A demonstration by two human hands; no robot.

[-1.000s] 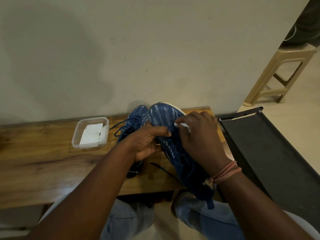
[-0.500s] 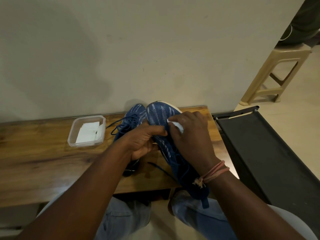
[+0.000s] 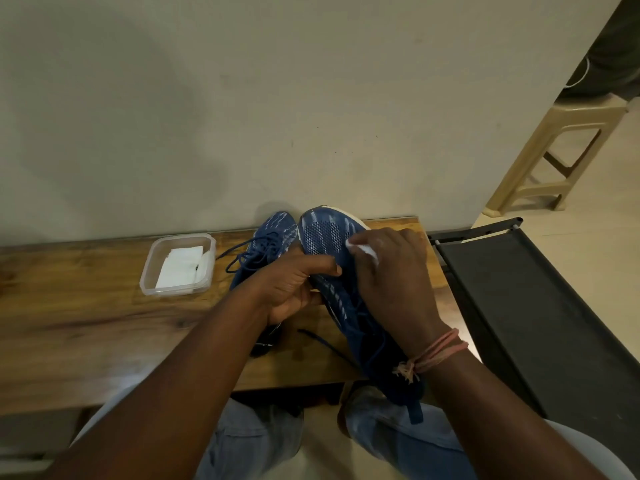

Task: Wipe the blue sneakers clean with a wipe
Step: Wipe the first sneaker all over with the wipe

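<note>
Two blue sneakers are over a wooden bench (image 3: pixel 86 323). The left sneaker (image 3: pixel 273 233) lies on the bench with loose laces. The right sneaker (image 3: pixel 322 233) is tilted up, toe toward the wall, heel over the bench's front edge. My left hand (image 3: pixel 294 289) grips its left side, thumb across the upper. My right hand (image 3: pixel 391 275) presses a small white wipe (image 3: pixel 363 249) against the upper near the toe; most of the wipe is hidden under my fingers.
A clear plastic tub (image 3: pixel 152 261) with white folded wipes sits on the bench to the left of the shoes. A black rack (image 3: pixel 540 306) stands at the right. A beige plastic stool (image 3: pixel 554 150) is farther back right. The wall is directly behind the bench.
My right hand with the wipe has shifted slightly left along the toe area of the held sneaker. The left hand keeps the same grip.
</note>
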